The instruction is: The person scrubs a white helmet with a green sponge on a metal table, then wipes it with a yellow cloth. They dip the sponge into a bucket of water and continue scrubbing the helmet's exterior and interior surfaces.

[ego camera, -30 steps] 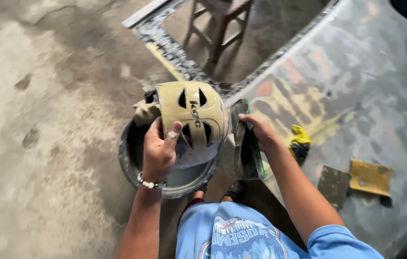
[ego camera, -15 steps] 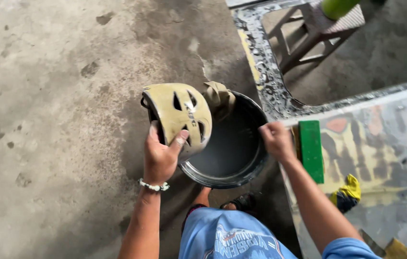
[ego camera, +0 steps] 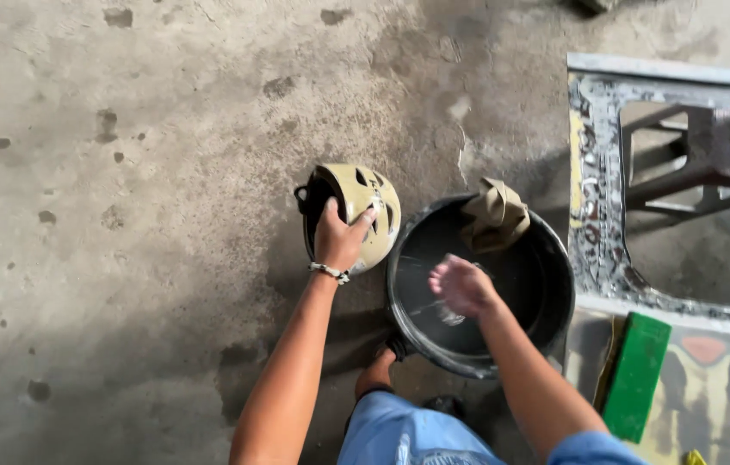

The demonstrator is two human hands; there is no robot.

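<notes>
My left hand [ego camera: 341, 238] grips a beige vented helmet [ego camera: 356, 210] and holds it above the concrete floor, just left of a black bucket [ego camera: 546, 327]. My right hand [ego camera: 461, 287] hovers over the bucket's inside with fingers drawn together; water drips and splashes beneath it. It holds nothing I can make out. A crumpled beige cloth [ego camera: 494, 215] hangs over the bucket's far rim.
A patterned, paint-marbled table [ego camera: 593, 207] stands at the right with a green block [ego camera: 636, 375] on its near part. A wooden stool [ego camera: 692, 164] shows through the table's opening. Stained concrete floor [ego camera: 141, 224] spreads to the left. My knee in blue shorts [ego camera: 399, 435] is below.
The helmet has moved left, off the bucket and over the floor. My right hand has gone from the bucket's right rim to above its inside, dripping water.
</notes>
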